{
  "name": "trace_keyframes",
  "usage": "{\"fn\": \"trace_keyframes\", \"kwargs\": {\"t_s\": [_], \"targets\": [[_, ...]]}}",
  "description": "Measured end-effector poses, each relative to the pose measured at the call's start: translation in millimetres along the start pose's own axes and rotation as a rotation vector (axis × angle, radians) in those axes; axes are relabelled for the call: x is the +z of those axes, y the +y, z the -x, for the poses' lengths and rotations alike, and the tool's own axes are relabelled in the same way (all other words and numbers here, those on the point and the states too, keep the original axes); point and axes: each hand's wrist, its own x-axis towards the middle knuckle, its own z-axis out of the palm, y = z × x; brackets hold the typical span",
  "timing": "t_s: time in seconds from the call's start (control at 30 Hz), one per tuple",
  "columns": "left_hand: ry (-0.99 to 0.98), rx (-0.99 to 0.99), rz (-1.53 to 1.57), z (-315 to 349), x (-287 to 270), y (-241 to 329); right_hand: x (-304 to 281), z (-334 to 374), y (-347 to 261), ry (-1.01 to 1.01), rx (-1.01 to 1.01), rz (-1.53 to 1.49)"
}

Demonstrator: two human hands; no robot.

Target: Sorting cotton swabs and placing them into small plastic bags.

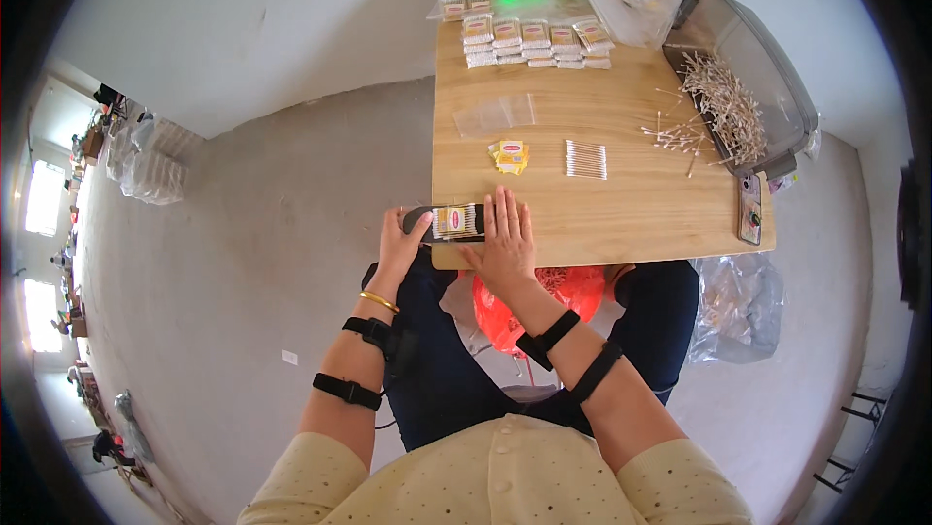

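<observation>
A clear packet of cotton swabs (455, 221) with a yellow and white card lies across a dark, flat device (418, 222) at the table's near left corner. My left hand (394, 248) grips the packet's left side, thumb on top; its other fingers are partly hidden. Fingers stretched flat, my right hand (507, 242) rests at the device's right end, on the table edge, holding nothing. Just beyond lie a small pile of yellow cards (510, 156), a neat row of cotton swabs (585, 159) and flat clear bags (495, 114).
Stacked swab packets (534, 37) stand at the back of the wooden table (612, 219). A tipped grey plastic bin (782, 69) spills loose swabs (728, 113) at right, near a phone (749, 210). Under the table edge hangs a red bag (500, 316); a clear bag (740, 311) is below right.
</observation>
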Motion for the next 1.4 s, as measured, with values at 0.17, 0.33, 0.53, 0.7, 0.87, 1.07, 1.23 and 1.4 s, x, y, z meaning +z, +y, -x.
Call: {"fn": "trace_keyframes", "kwargs": {"t_s": [0.17,0.33,0.53,0.7,0.87,1.07,1.23,1.4], "targets": [[-0.019,-0.086,0.182,2,7,5,2,-6,-16,-0.058,0.015,0.056],[0.038,-0.063,0.245,-5,16,-5,8,-11,-30,-0.071,0.010,0.053],[0.042,-0.087,0.336,-3,19,-4,9,-9,-54,-0.075,-0.026,0.047],[0.007,-0.124,0.318,1,18,6,10,-9,-55,-0.076,-0.004,0.068],[0.142,-0.093,0.083,0,17,10,20,-9,-29,-0.007,-0.125,-0.091],[0.549,0.296,-0.183,1,10,11,-9,11,66,0.221,-0.095,-0.326],[0.195,0.641,-0.254,45,64,98,-37,21,148,0.352,0.133,-0.163],[-0.115,0.803,-0.395,56,137,130,-44,11,175,0.357,0.030,-0.056]]}}
